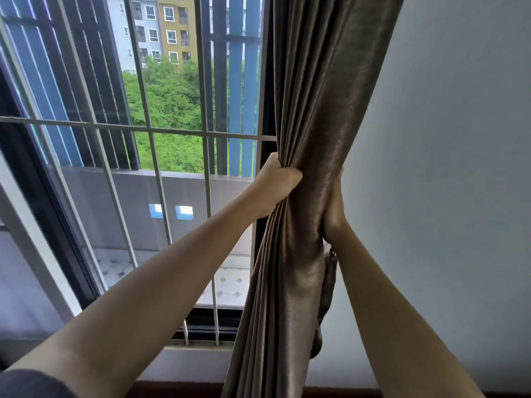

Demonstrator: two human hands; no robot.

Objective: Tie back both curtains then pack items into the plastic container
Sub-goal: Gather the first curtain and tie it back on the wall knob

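Note:
A brown curtain (316, 116) hangs at the right edge of the window, gathered into a narrow bundle at mid height. My left hand (277, 186) grips the bundle's left side, fingers buried in the folds. Against its right side, next to the wall, my right hand (334, 209) presses, with its fingers hidden behind the fabric. A matching tie-back strap (327, 285) hangs loose just below my right wrist, between curtain and wall. No plastic container is in view.
The window (161, 156) has white metal bars and a dark frame, with a balcony and trees outside. A plain grey wall (445, 168) fills the right side. A dark wooden skirting runs along the bottom.

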